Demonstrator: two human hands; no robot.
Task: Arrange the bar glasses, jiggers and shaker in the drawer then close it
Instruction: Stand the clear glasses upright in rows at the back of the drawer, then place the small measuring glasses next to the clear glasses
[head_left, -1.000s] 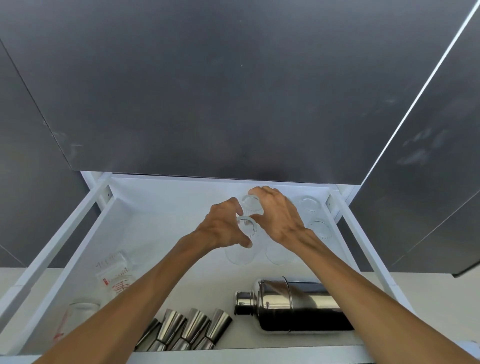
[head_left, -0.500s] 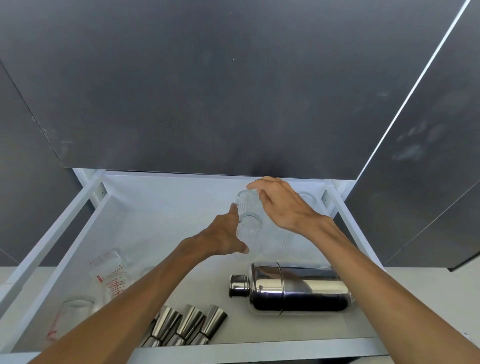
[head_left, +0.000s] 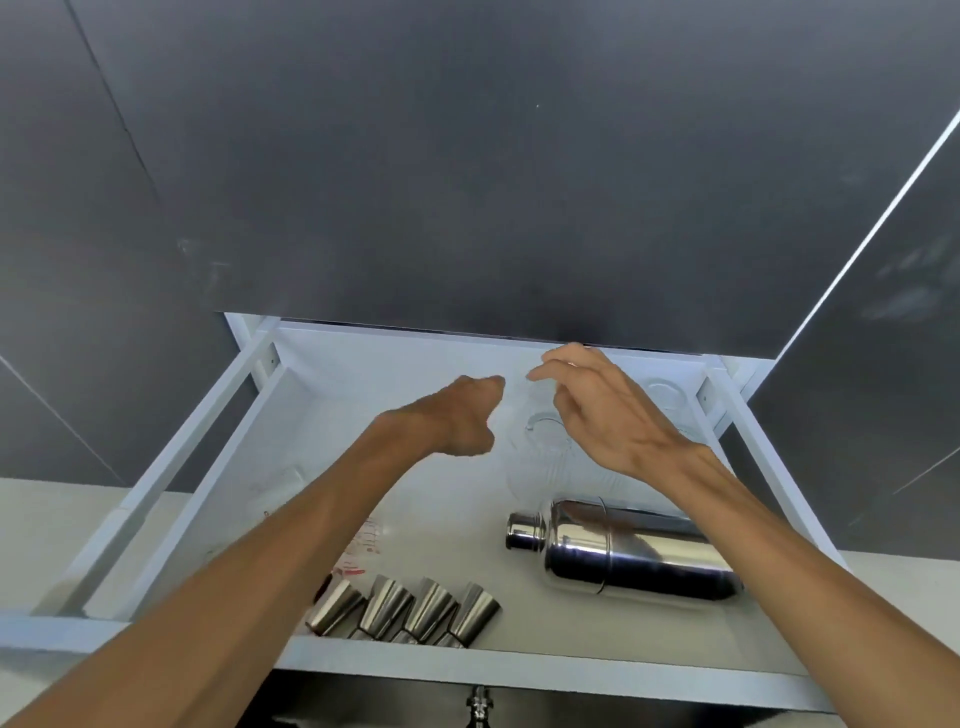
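The white drawer stands pulled out. Several clear bar glasses sit upright at its back right; one glass shows between my hands and another glass is in the far right corner. My left hand hovers just left of the near glass, thumb and fingers curved apart, holding nothing. My right hand hangs over the glasses with fingers spread and nothing in them. A steel shaker lies on its side at the front right. Several steel jiggers lie in a row at the front.
A clear measuring glass with red markings lies beside my left forearm, partly hidden by it. A dark cabinet front overhangs the drawer's back edge. White rails run along both sides. Dark space shows below the drawer front.
Both hands have let go of the glasses they were touching and drawn apart from them. The left hand has pulled back to the left. The view has shifted right.
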